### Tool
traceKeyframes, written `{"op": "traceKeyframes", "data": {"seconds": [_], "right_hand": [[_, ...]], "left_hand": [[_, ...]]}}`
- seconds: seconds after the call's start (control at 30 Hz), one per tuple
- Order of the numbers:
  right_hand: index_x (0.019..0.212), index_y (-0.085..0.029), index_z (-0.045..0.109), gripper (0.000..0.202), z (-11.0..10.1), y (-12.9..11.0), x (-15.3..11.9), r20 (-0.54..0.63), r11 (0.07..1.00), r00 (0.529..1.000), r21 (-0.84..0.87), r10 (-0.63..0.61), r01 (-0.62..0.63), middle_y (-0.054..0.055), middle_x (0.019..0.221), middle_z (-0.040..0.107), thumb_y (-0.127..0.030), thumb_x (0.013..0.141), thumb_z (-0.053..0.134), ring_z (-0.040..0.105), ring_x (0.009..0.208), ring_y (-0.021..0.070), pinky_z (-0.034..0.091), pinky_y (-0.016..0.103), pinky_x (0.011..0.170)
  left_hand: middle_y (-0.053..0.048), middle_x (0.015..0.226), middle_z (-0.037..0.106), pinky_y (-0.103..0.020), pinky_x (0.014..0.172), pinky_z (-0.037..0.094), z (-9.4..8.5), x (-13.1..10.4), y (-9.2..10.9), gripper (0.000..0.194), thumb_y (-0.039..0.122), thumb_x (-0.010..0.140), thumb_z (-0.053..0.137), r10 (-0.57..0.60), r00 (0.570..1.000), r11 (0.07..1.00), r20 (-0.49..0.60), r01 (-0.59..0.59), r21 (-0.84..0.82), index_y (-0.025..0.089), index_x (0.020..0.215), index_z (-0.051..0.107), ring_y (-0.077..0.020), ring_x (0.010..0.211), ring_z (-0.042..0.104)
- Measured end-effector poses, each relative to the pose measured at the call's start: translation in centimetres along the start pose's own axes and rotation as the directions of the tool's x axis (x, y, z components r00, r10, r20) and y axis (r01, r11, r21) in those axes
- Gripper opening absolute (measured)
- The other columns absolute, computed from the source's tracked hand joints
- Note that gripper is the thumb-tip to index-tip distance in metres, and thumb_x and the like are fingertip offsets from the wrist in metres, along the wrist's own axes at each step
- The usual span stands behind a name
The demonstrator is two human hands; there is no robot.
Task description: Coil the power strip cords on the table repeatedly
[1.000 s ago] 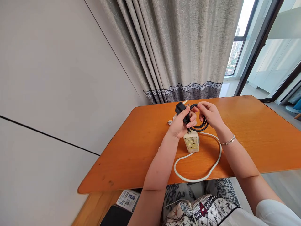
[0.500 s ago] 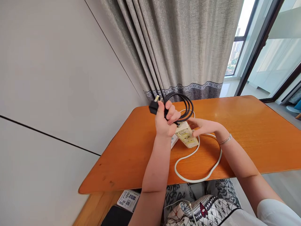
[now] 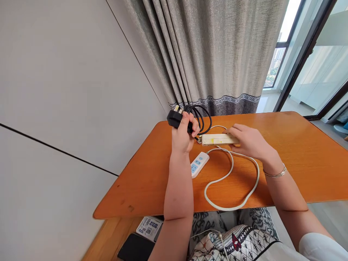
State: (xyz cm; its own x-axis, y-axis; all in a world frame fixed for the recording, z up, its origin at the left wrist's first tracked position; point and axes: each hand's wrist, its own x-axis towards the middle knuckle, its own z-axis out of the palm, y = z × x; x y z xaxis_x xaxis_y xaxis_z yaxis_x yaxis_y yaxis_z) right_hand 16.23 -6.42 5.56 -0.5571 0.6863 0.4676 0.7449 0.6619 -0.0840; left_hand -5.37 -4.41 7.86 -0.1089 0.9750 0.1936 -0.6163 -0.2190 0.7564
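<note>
My left hand [image 3: 185,132] is closed around a black plug [image 3: 174,117] and part of its coiled black cable [image 3: 208,117], raised above the table. My right hand [image 3: 248,140] grips the right end of a yellowed power strip [image 3: 217,139], held level and edge-on, its left end close to my left hand. Below it on the table lies a white power strip [image 3: 200,164] with blue sockets, partly behind my left wrist. Its white cable [image 3: 232,208] loops over the table to the front edge.
The orange wooden table [image 3: 144,181] meets a pale wall [image 3: 67,90] at the left. Grey curtains [image 3: 225,54] hang behind it. Below the front left edge are a black object [image 3: 136,248] and a printed white box [image 3: 149,227].
The yellowed power strip has lifted and turned edge-on, and my right hand now grips its end. My left hand has moved slightly left with the plug. More of the white strip shows.
</note>
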Motion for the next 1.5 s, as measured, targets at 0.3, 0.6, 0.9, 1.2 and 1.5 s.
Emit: {"op": "traceKeyframes", "data": {"seconds": [0.3,0.6,0.9,1.2,1.5], "right_hand": [[0.131,-0.029,0.057,0.05,-0.6,3.0,-0.7,-0.515,0.969,0.854,0.168,-0.07,0.181,0.01,0.117,0.062,-0.043,0.086,0.073,0.059,0.11,0.0284,0.052,0.047,0.094],[0.155,-0.039,0.02,0.097,1.2,3.2,-0.5,-0.669,0.931,0.738,0.32,0.091,0.175,0.013,0.153,0.03,-0.059,0.078,0.075,0.038,0.142,0.0382,0.051,0.057,0.101],[0.157,-0.033,0.02,0.09,2.2,4.6,0.9,-0.523,0.708,0.728,0.703,0.443,0.074,0.015,0.154,0.043,-0.07,0.085,0.059,0.049,0.138,0.0328,0.05,0.054,0.105],[0.106,-0.02,0.069,0.048,1.2,2.8,1.1,0.132,0.199,0.968,0.964,0.214,-0.176,0.012,0.108,0.076,-0.062,0.082,0.071,0.07,0.105,0.0288,0.061,0.044,0.088],[0.105,-0.021,0.057,0.068,3.7,4.6,2.1,0.147,0.043,0.815,0.978,0.561,-0.206,0.009,0.108,0.075,-0.058,0.057,0.089,0.073,0.087,0.0211,0.062,0.03,0.065]], "left_hand": [[0.002,0.06,0.052,-0.018,0.049,0.043,-0.4,0.2,0.3,0.048,0.04,0.091,0.066,-0.205,0.969,0.979,0.134,0.206,0.013,0.019,0.06,0.037,-0.0059,0.048,0.05],[-0.001,0.066,0.053,-0.018,0.048,0.037,0.3,0.6,-1.1,0.048,0.032,0.098,0.055,-0.251,0.948,0.968,0.193,0.247,0.046,0.016,0.055,0.039,-0.004,0.044,0.036],[0.002,0.057,0.038,-0.021,0.051,0.041,2.1,-0.7,-5.9,0.051,0.04,0.096,0.056,-0.545,0.766,0.83,0.34,0.55,0.092,0.018,0.055,0.038,-0.0098,0.048,0.041],[-0.001,0.055,0.05,-0.024,0.052,0.047,0.8,1.2,-5.9,0.052,0.043,0.093,0.059,-0.553,0.778,0.831,0.298,0.541,0.13,0.019,0.051,0.039,-0.0135,0.052,0.055],[-0.003,0.074,0.075,-0.027,0.066,0.055,-0.3,3.0,-8.1,0.019,0.033,0.082,0.069,-0.552,0.827,0.833,0.105,0.546,0.088,0.015,0.084,0.072,-0.0167,0.065,0.069]]}}
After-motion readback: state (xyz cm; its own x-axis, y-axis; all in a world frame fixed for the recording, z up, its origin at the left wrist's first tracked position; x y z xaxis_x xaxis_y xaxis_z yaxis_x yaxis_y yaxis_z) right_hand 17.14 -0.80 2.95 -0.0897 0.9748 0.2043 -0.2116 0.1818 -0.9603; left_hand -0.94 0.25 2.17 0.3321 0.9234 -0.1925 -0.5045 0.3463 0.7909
